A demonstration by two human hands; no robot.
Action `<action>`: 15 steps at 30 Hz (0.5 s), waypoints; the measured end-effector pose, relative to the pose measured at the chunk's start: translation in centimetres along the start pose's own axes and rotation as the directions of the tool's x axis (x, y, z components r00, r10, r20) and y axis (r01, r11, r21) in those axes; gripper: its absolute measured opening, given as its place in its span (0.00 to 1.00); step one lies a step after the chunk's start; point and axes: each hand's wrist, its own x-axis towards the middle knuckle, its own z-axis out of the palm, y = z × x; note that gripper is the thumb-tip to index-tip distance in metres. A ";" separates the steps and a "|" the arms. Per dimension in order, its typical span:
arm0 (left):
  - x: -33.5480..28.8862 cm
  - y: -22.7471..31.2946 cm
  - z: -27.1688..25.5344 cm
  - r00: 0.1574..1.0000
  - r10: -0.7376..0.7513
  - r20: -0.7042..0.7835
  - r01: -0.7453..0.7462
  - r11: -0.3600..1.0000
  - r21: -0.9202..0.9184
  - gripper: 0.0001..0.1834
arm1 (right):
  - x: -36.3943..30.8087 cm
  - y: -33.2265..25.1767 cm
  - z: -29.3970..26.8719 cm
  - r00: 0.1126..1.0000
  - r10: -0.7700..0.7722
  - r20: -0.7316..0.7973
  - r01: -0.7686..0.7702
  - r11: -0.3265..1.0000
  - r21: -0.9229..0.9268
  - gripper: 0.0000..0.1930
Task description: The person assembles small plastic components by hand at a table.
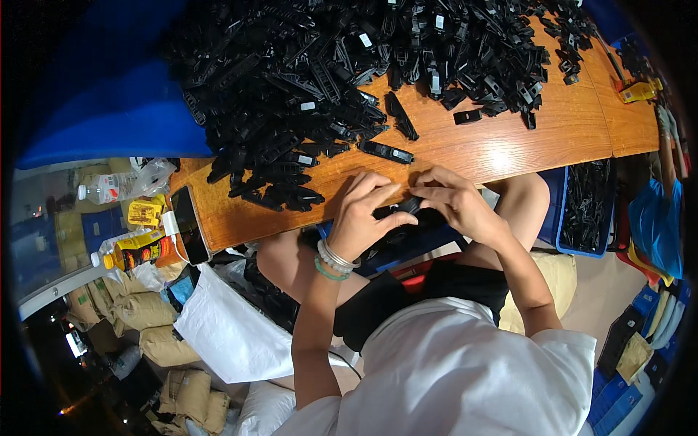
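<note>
My left hand (361, 212), with bracelets at its wrist, pinches a small black plastic part (409, 206) just off the table's near edge. The fingers of my right hand (454, 201) close on the same part from the other side and hide much of it. Right in front of my hands, a longer black plastic piece (386, 151) lies on the wooden table (465, 149). Another slim black piece (401, 116) rests slightly farther off. Behind these spreads a large heap of similar black plastic parts (283, 87), some with pale labels.
A phone (188, 225) lies at the table's left edge, near drink bottles (138, 249). Under the table at right stands a blue bin (585, 211) of black parts. At left are a blue container (116, 123), a white sack (236, 327) and brown bags (167, 345).
</note>
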 end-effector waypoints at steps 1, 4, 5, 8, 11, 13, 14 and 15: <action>0.2 0.3 -0.2 1.000 -0.025 0.003 0.025 0.997 -0.071 0.19 | -0.2 0.3 -0.5 1.000 -0.003 -0.004 0.003 1.000 -0.003 0.14; 2.0 0.2 0.7 0.996 -0.074 -0.057 0.085 0.974 0.210 0.26 | 0.7 2.0 -2.9 0.920 0.076 -0.384 -0.193 0.942 -0.274 0.17; 2.5 0.1 1.1 0.998 -0.032 -0.049 0.049 0.922 0.384 0.28 | 1.8 2.8 -3.7 0.879 -0.070 -0.472 -0.224 0.813 -0.538 0.17; 2.4 0.1 2.2 0.997 0.030 -0.073 0.002 0.914 0.406 0.26 | 2.7 4.6 -4.9 0.911 -0.125 -0.393 -0.206 0.688 -0.696 0.16; 1.9 0.6 2.6 0.992 0.044 -0.117 -0.002 0.942 0.336 0.24 | 1.9 4.7 -4.6 0.913 -0.097 -0.396 -0.162 0.806 -0.569 0.16; 2.1 0.5 2.0 0.987 0.031 -0.160 0.042 0.900 0.434 0.23 | 1.4 3.5 -3.7 0.903 0.083 -0.422 -0.220 0.933 -0.285 0.16; 2.2 -0.1 1.9 0.986 0.052 -0.159 0.019 0.910 0.413 0.22 | 1.1 2.7 -3.2 0.907 0.151 -0.393 -0.224 0.964 -0.146 0.16; 2.2 -0.6 1.9 0.984 0.077 -0.160 -0.008 0.920 0.393 0.21 | 1.1 1.8 -2.7 0.910 0.212 -0.357 -0.229 0.974 -0.005 0.16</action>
